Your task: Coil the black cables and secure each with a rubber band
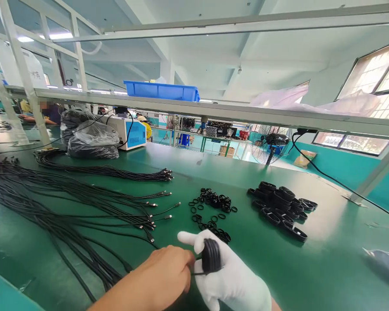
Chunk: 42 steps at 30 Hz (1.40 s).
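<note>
My right hand (233, 276), in a white glove, is closed round a small coil of black cable (211, 256), its index finger stretched out to the left. The coil's loops lie across the gloved fingers. My bare left hand (167, 274) is beside it, fingers curled in on a strand that runs out of the coil; its fingertips are partly hidden. Ahead of the hands lie loose black rings (215, 201) in a scattered pile. To the left, long black cables (84, 203) spread over the green table (240, 172), their metal plugs pointing right.
Finished-looking coils of black cable (280, 205) are heaped at the right. Behind are plastic-wrapped bags (92, 138), a blue-and-white machine (129, 131) and a fan (270, 142). A shelf overhead bears a blue tray (162, 91). A person (50, 113) sits far left.
</note>
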### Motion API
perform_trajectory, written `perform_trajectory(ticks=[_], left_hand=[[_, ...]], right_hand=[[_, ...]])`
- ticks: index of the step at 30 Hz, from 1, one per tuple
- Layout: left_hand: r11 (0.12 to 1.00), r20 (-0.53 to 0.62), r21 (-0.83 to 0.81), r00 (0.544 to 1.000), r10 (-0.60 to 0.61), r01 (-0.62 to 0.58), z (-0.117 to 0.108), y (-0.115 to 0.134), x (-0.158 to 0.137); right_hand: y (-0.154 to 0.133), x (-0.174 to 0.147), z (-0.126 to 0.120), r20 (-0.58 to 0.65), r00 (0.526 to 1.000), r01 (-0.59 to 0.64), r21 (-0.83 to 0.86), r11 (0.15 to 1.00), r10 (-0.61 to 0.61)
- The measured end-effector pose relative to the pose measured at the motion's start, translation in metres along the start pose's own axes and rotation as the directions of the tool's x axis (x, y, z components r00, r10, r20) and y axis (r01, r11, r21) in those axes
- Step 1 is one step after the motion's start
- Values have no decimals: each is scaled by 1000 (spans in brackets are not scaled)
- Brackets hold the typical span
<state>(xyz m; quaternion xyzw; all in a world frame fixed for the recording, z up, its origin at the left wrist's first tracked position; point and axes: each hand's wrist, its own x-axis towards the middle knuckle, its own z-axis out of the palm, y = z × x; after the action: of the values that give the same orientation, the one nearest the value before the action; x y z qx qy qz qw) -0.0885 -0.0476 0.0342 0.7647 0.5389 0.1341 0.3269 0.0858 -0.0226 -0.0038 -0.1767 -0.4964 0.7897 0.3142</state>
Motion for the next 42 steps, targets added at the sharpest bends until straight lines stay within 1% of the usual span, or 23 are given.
perform_trajectory(ticks=[2,4,6,8,12,15,16,17,19,20,21,22,23,25,26,28,30,32,34,36,37,40,42], left_hand=[[992,-54,-126,998,7,-14,-7,2,2],[948,-122,-315,992,14,-52,-9,6,4],[863,-166,-497,986,7,-90,-6,10,7],[772,-186,-627,982,-17,-105,0,11,12],[637,-209,-761,976,-61,-123,15,10,23],[544,-218,-826,974,-68,-147,19,6,26],[537,-223,-830,972,-71,-151,18,5,25],[562,-239,-813,968,-82,-153,16,4,23],[702,-321,-694,941,-106,-158,9,4,18],[782,-360,-603,929,-90,-158,5,4,15],[846,-376,-507,926,-44,-165,1,5,13],[888,-357,-424,934,19,-180,-3,6,12],[906,-309,-376,948,78,-197,-7,6,12],[906,-188,-374,973,135,-198,-13,5,16],[898,-148,-400,980,131,-180,-16,3,19],[864,-105,-489,991,81,-122,-19,-4,28],[813,-70,-580,997,20,-57,-20,-10,35],[766,-61,-642,997,-46,-4,-18,-14,41],[747,-72,-665,993,-89,19,-14,-14,43],[746,-113,-666,986,-126,19,-10,-11,42],[747,-144,-664,978,-150,17,-8,-10,41],[738,-212,-675,952,-221,21,-2,-10,33],[704,-165,-709,961,-220,40,3,-12,27]], right_hand=[[3,2,-2,36,995,95,89,992,-98],[6,5,-4,66,988,132,110,985,-140],[10,6,-6,104,983,137,111,984,-148],[13,7,-8,127,980,139,123,983,-154],[19,7,-12,123,980,141,140,980,-158],[18,6,-14,109,983,136,131,982,-150],[17,6,-15,100,984,133,124,983,-146],[16,5,-16,87,987,125,117,985,-136],[14,4,-16,58,994,86,105,991,-93],[14,4,-16,54,997,55,103,993,-61],[14,4,-16,65,997,23,109,994,-30],[15,4,-15,91,996,-7,126,992,-5],[16,4,-14,131,991,-32,158,987,11],[19,5,-11,193,981,-62,247,967,14],[19,5,-9,189,982,-71,300,951,14],[19,8,-5,118,992,-82,392,917,38],[16,11,0,27,997,-80,426,901,76],[15,15,4,-67,994,-53,355,933,82],[15,19,6,-184,982,-5,152,988,33],[17,21,5,-266,964,17,-32,999,-25],[17,21,5,-279,960,17,-66,998,-35],[17,18,3,-237,971,12,17,1000,-8],[15,17,4,-190,982,2,61,998,9]])
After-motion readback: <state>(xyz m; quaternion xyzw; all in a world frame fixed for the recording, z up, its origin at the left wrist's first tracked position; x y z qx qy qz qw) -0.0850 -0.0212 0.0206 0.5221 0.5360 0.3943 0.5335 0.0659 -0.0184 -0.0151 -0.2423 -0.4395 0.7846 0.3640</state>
